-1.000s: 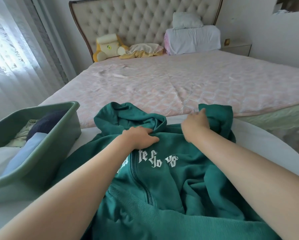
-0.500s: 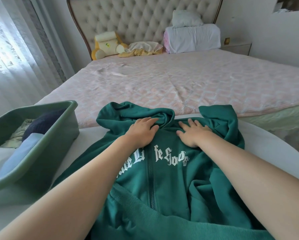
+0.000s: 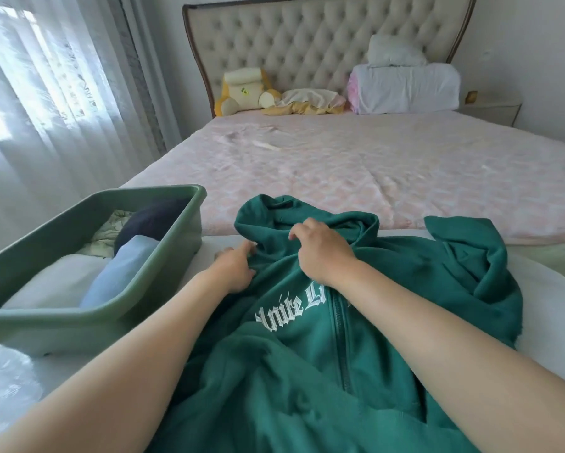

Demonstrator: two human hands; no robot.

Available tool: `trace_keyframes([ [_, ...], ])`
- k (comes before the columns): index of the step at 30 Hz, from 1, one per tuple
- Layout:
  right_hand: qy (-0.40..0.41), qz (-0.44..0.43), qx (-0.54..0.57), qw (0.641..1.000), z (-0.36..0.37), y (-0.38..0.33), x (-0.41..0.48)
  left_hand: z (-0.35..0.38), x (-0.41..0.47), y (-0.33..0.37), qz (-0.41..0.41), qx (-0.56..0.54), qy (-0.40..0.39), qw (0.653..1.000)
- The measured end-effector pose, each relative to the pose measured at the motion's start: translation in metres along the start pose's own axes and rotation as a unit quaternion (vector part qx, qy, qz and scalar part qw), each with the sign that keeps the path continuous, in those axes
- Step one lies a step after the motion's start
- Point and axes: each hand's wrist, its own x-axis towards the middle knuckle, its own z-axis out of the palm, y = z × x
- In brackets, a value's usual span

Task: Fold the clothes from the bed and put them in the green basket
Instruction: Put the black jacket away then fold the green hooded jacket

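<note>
The green hoodie [image 3: 366, 325] lies front-up in the lower middle of the frame, zip [image 3: 340, 341] closed and lettering showing, spread on a white surface [image 3: 551, 305] at the foot of the bed [image 3: 372, 165]. It's not flat at all! The hood [image 3: 310, 209] is rumpled at the top, and one sleeve [image 3: 464, 256] is heaped at the right.

The right hand [image 3: 320, 248] sits at the base of the hood, fingers curled into the cloth and bunching it. The left hand [image 3: 233, 268] is at the hoodie's left edge just below the hood, and it looks to me like a pinch on that edge.

For my money this is the squaring-up before the first fold. Do it well by drawing the hood out flat and centred over the zip, with both hands pulling evenly so the chest doesn't skew. Then that piled sleeve wants laying straight before anything gets turned in. Thick fleece like this will spring back, so I'd press each crease down firmly.

Over at the left of the frame the green basket [image 3: 78, 333] waits just beside the hoodie. It already has folded clothes [image 3: 121, 273] inside, so I'd make the final bundle compact to fit alongside them.
</note>
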Motion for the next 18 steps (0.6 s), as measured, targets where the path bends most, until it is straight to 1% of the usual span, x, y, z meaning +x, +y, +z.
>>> trace_keyframes([
  [4, -0.050, 0.057, -0.002, 0.997, 0.013, -0.012, 0.027, 0.003, 0.001, -0.009, 0.058, -0.040, 0.050, 0.996],
  [5, -0.064, 0.075, -0.014, 0.995, 0.015, -0.012, 0.033, 0.001, 0.002, -0.010, 0.061, -0.018, 0.087, 0.994],
  [6, -0.081, 0.090, -0.026, 0.992, 0.016, -0.010, 0.039, -0.003, 0.002, -0.009, 0.050, 0.029, 0.134, 0.989],
  [7, -0.098, 0.101, -0.030, 0.990, 0.018, -0.008, 0.045, -0.008, 0.004, -0.009, 0.023, 0.090, 0.163, 0.982],
  [8, -0.114, 0.104, -0.027, 0.988, 0.018, -0.007, 0.048, -0.013, 0.006, -0.008, -0.010, 0.146, 0.154, 0.977],
  [10, -0.126, 0.101, 0.004, 0.987, 0.017, -0.008, 0.055, -0.020, 0.012, -0.005, -0.065, 0.184, 0.062, 0.979],
  [11, -0.113, 0.099, 0.023, 0.988, 0.016, -0.008, 0.058, -0.022, 0.016, -0.004, -0.080, 0.183, 0.021, 0.980],
  [12, -0.090, 0.101, 0.038, 0.990, 0.015, -0.007, 0.061, -0.025, 0.019, -0.003, -0.086, 0.178, 0.005, 0.980],
  [13, -0.063, 0.109, 0.049, 0.991, 0.013, -0.004, 0.065, -0.028, 0.021, -0.001, -0.082, 0.171, 0.013, 0.982],
  [15, -0.024, 0.118, 0.049, 0.992, 0.006, 0.006, 0.071, -0.035, 0.031, 0.004, -0.060, 0.123, 0.068, 0.988],
  [16, -0.012, 0.115, 0.032, 0.993, 0.004, 0.013, 0.075, -0.039, 0.036, 0.007, -0.044, 0.078, 0.088, 0.992],
  [18, -0.001, 0.116, -0.015, 0.993, 0.001, 0.028, 0.085, -0.045, 0.048, 0.011, -0.021, -0.018, 0.098, 0.995],
])
